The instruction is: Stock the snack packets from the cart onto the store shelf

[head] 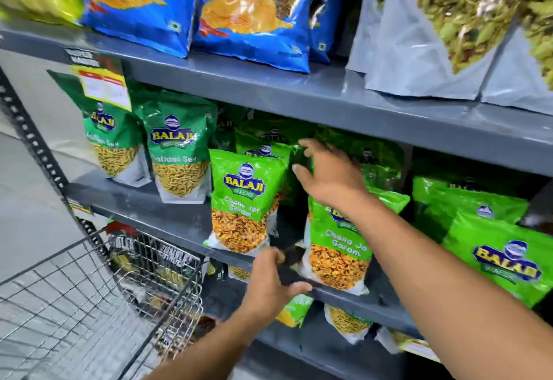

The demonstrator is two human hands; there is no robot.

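Nearest us stands the wire cart [98, 299], lower left. Our left hand [270, 282] pinches a dark object [291, 269] at the shelf [167, 218] edge; our right hand [327, 174], fingers spread, reaches between upright green snack packets [244, 200]. Blue bags [254, 11] sit above.

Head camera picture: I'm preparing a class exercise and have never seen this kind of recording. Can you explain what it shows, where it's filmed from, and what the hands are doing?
The one picture comes from a camera worn on a person's head, looking down at their bare hands. The right hand reaches, fingers spread, among green snack packets standing on a grey store shelf. The left hand grips something dark at the shelf edge; what it is isn't clear. A wire cart stands at lower left.
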